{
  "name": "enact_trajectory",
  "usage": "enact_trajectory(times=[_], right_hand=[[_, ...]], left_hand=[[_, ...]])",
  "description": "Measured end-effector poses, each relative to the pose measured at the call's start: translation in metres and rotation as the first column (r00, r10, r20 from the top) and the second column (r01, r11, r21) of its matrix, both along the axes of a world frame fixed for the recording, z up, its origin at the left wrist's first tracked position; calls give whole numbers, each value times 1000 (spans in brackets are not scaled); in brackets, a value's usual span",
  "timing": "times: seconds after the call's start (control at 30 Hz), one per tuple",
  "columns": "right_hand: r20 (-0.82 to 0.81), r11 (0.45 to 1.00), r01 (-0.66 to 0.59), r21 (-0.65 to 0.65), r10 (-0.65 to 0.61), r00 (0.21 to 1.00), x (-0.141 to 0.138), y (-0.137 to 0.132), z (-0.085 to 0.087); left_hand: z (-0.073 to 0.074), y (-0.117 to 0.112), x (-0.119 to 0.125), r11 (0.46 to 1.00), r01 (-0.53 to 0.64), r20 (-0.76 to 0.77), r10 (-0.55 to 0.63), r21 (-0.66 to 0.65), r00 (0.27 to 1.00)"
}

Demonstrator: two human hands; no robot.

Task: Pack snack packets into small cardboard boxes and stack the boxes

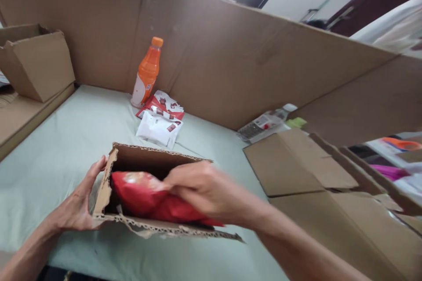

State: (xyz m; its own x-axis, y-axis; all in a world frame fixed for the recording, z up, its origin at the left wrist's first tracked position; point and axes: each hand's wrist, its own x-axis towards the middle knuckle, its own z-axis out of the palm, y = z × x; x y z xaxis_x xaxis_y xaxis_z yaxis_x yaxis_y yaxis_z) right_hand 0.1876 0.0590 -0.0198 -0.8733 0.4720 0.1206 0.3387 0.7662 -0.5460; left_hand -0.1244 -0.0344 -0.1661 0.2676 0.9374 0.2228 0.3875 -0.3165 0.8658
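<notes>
A small open cardboard box [104,184] with torn edges stands on the pale green cloth. My left hand [79,204] grips its left end, thumb and fingers spread around the side wall. Inside the box's mouth lies a shiny red packet [145,195], tilted, its right end reaching over the rim. My right hand [201,189] is closed on the packet's upper edge, slightly blurred; its fingertips are partly hidden. Behind the box are a white packet [158,128] with red marks and a red-and-white packet [169,104].
An orange drink bottle [148,72] stands against the tall cardboard wall [211,52]. A clear plastic bottle [263,125] lies near the wall at right, beside large cardboard flaps [286,162]. Another open cardboard box [49,63] sits at far left.
</notes>
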Motion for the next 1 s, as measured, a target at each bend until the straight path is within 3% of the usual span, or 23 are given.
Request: enact_trajectory(times=[0.07,0.1,0.17,0.2,0.27,0.3,0.37,0.43,0.53,0.6,0.63,0.77,0.9,1.0], right_hand=[[-292,977,212,-28,-211,933,25,4,22],[-411,931,364,-33,-345,844,36,9,33],[-556,759,651,-4,-542,630,50,27,46],[-593,662,748,52,-582,556,53,42,48],[-585,522,823,225,-603,542,54,82,41],[-538,496,812,307,-613,578,52,106,33],[-416,496,778,386,-659,627,45,154,10],[-300,530,752,391,-699,649,32,193,-21],[-177,629,693,353,-682,710,11,219,-65],[-139,687,648,329,-643,753,6,218,-87],[-147,690,644,329,-637,757,7,214,-96],[-248,642,680,354,-637,730,34,190,-116],[-224,697,673,247,-634,740,64,159,-129],[-182,671,735,96,-714,676,78,134,-143]], left_hand=[[2,0,2,1000,14,19,-14,9,1000],[2,0,3,1000,16,28,-16,17,999],[0,0,2,1000,18,40,-19,25,999],[-2,0,1,1000,18,46,-19,21,999],[-7,-1,-1,1000,22,49,-22,5,999],[-9,-2,-2,1000,25,44,-24,-4,999],[-11,-3,-2,999,33,30,-32,-9,999],[-9,-5,0,999,41,23,-42,16,999],[-1,-5,6,997,34,13,-35,69,999],[3,-4,10,996,31,1,-31,88,1000],[3,-4,11,995,35,-2,-35,96,999],[-2,-5,11,994,2,40,-6,108,999],[7,-18,-9,963,-258,58,254,78,965],[33,-38,-42,860,-497,56,494,114,868]])
